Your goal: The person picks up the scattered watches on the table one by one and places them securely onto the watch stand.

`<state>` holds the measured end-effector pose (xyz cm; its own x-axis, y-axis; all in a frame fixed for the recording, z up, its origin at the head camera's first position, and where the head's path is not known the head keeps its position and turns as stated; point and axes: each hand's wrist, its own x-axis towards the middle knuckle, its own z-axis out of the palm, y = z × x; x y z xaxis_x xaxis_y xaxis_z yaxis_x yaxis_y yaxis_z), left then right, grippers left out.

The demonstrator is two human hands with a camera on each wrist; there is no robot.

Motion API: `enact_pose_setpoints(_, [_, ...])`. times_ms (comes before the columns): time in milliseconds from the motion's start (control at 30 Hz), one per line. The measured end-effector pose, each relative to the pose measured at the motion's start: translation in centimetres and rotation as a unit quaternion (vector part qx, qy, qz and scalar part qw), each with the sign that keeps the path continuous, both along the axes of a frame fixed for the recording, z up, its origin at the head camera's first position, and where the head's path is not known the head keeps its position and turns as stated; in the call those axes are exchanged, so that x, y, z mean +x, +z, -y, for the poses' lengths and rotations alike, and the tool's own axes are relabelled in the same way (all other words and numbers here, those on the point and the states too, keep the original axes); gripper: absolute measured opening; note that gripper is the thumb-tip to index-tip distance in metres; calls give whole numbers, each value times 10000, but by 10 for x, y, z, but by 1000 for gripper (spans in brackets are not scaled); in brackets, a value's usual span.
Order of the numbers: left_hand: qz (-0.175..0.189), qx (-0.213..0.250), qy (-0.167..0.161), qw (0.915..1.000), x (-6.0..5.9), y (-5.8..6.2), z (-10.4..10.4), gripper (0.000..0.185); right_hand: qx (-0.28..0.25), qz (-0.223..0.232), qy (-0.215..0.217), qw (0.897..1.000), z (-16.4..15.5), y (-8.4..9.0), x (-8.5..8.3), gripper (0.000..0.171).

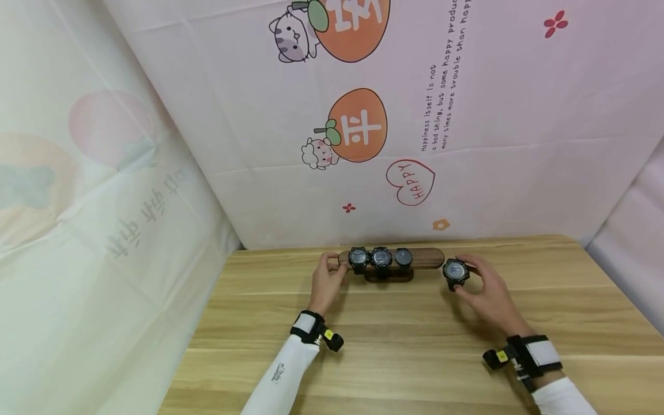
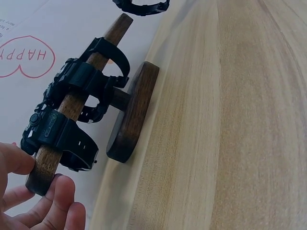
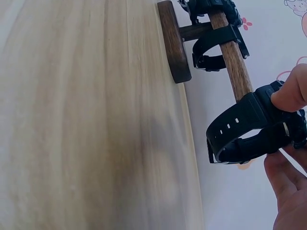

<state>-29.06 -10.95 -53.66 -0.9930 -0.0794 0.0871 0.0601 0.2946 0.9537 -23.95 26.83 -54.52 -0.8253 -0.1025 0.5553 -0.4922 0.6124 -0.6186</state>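
Head view
Watch stand: a dark wooden watch stand [image 1: 422, 257] sits at the far edge of the wooden surface [image 1: 404, 334], against the printed backdrop cloth [image 1: 467, 144].
Watches on the stand: three black watches [image 1: 381, 258] sit side by side on its bar, toward the left half.
My left hand [image 1: 327, 282]: at the left end of the stand's bar, my fingers curled round the tip.
My right hand [image 1: 485, 291]: just off the right end of the bar, my fingers pinching a fourth black watch [image 1: 455, 272].

Left wrist view
Stand: bar [image 2: 72, 105] on a short post over an oval base [image 2: 132, 112], the base resting on the surface.
My left fingers [image 2: 17, 160]: thumb and fingers clamped on the near end of the bar, just beside the nearest strapped watch [image 2: 55, 132].
Fourth watch: beyond the far end of the bar, only partly in view [image 2: 141, 5].

Right wrist view
My right fingers [image 3: 290, 93]: clamped on the fourth watch's case, strap [image 3: 244, 127] buckled in a loop.
Where it is: the loop is at the near end of the bar [image 3: 235, 62]; I cannot tell whether it is round the bar.
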Motion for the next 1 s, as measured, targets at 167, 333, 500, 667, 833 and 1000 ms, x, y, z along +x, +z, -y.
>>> enact_pose_setpoints(167, [-9,22,-8,10000,0,-1,0,32,-27,63,5,10000,-2,-1,-4,77])
enact_pose_setpoints(333, [-6,11,6,10000,0,-1,0,32,-181,69,151,9997,-3,0,-7,77])
enact_pose_setpoints(500, [-11,20,24,10000,0,-1,-1,31,-260,-46,270,9993,-2,2,-11,77])
enact_pose_setpoints(667, [14,40,-2,10000,0,-1,-1,33,-266,23,193,9995,-1,3,-14,76])
enact_pose_setpoints(833, [4,59,-27,10000,-1,-1,0,33,-279,144,150,9994,-2,2,-19,75])
enact_pose_setpoints(1000, [11,43,-33,10000,-1,-1,0,31,-176,239,144,9995,-2,3,-23,76])
